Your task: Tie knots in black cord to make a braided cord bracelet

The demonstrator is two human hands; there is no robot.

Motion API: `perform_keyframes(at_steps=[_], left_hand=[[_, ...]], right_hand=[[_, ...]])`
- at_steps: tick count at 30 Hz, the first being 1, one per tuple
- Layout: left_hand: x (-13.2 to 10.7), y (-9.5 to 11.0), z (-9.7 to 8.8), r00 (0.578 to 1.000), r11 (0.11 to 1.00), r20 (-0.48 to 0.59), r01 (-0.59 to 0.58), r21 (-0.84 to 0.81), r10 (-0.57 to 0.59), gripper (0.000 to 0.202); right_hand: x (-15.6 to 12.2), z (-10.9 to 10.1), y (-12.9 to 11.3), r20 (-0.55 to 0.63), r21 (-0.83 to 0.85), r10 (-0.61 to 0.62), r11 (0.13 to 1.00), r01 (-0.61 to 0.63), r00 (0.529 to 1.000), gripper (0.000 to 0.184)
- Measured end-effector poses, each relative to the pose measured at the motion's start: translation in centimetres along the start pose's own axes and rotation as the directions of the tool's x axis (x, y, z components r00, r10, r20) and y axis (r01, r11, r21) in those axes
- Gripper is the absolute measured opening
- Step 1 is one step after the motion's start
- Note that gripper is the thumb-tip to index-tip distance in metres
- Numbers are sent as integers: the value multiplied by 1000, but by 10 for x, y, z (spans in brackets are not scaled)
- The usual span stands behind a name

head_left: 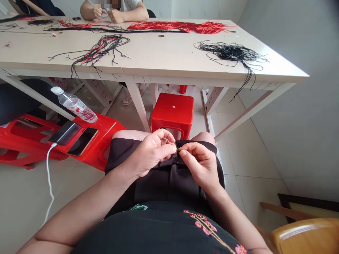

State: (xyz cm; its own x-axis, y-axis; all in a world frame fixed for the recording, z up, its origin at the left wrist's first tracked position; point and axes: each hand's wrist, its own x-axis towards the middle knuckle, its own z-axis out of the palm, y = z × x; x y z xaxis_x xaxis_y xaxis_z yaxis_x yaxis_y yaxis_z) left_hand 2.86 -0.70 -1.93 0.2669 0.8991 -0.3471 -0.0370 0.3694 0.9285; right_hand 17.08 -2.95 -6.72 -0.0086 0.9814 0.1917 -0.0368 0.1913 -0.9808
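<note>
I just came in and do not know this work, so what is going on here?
A seated person pinches a small black cord between their left hand and right hand, above their lap. Bundles of red cords and black cords lie on the table, where a co-worker's hands are working at the far side.

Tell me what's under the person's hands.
A thin black cord hangs over the black skirt on their lap. The left hand and right hand pinch it, covering that part.
</note>
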Motion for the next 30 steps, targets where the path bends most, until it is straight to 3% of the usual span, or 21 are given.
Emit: perform_keyframes(at_steps=[7, 13, 18, 21, 23, 25, 30], left_hand=[[0, -3, -3, 983, 959, 28, -181, 215, 180, 14], [-1, -6, -2, 952, 872, 75, -302, 386, 297, 5], [0, -6, 5, 879, 707, 91, -434, 558, 468, 14], [0, -7, 8, 842, 667, 84, -479, 571, 533, 16], [0, -6, 9, 846, 698, 76, -482, 529, 527, 15], [0, -4, 8, 879, 775, 78, -454, 439, 470, 12], [2, -1, 2, 960, 939, 72, -278, 203, 269, 9]], right_hand=[[2, -2, 2, -1, -12, 15, 1000, -15, 1000, 12], [1, -1, 2, 33, -78, -57, 995, 60, 998, 9], [-1, 3, 3, 50, -267, -212, 939, 218, 976, 8], [-3, 4, 0, 30, -343, -305, 891, 297, 952, 9], [-3, 3, -2, 8, -326, -274, 908, 262, 962, 9], [-3, 1, -5, -4, -254, -197, 948, 189, 980, 10], [2, -5, -3, -49, -4, -42, 999, 42, 998, 9]])
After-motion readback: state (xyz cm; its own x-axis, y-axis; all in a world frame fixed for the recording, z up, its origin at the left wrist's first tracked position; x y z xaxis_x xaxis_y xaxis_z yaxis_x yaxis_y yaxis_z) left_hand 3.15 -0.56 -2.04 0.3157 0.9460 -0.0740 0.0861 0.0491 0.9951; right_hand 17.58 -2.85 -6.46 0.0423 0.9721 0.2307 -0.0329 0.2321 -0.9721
